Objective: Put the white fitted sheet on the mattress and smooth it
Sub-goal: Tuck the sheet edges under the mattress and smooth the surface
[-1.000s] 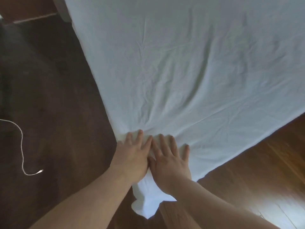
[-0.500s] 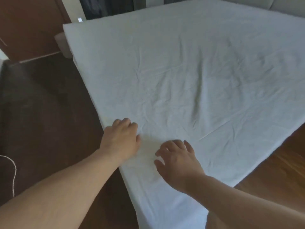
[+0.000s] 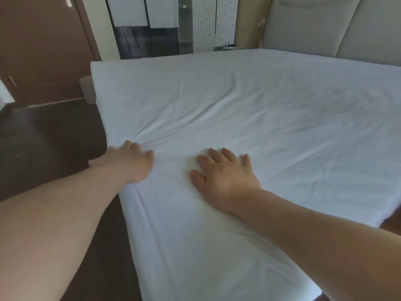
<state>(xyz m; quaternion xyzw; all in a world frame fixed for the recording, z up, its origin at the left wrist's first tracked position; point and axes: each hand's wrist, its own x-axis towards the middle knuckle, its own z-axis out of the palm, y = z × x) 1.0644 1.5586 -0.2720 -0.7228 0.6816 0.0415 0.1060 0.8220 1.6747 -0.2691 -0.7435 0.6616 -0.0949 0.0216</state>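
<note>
The white fitted sheet [image 3: 249, 118] covers the whole top of the mattress, with shallow creases fanning out from the near corner. My left hand [image 3: 128, 164] lies palm down on the sheet at the mattress's left edge, fingers bent a little over the cloth. My right hand [image 3: 223, 177] presses flat on the sheet a hand's width to the right, fingers spread and straight. The mattress itself is hidden under the sheet.
Dark wooden floor [image 3: 50, 144] runs along the bed's left side. A padded beige headboard [image 3: 325, 27] stands at the far right. A brown door [image 3: 41, 46], a small round stool [image 3: 86, 90] and a glass wardrobe front [image 3: 152, 29] lie beyond the far corner.
Both hands have slid forward from the near corner and parted, pressing the sheet. My view has lifted, so the headboard and the room's far side now show.
</note>
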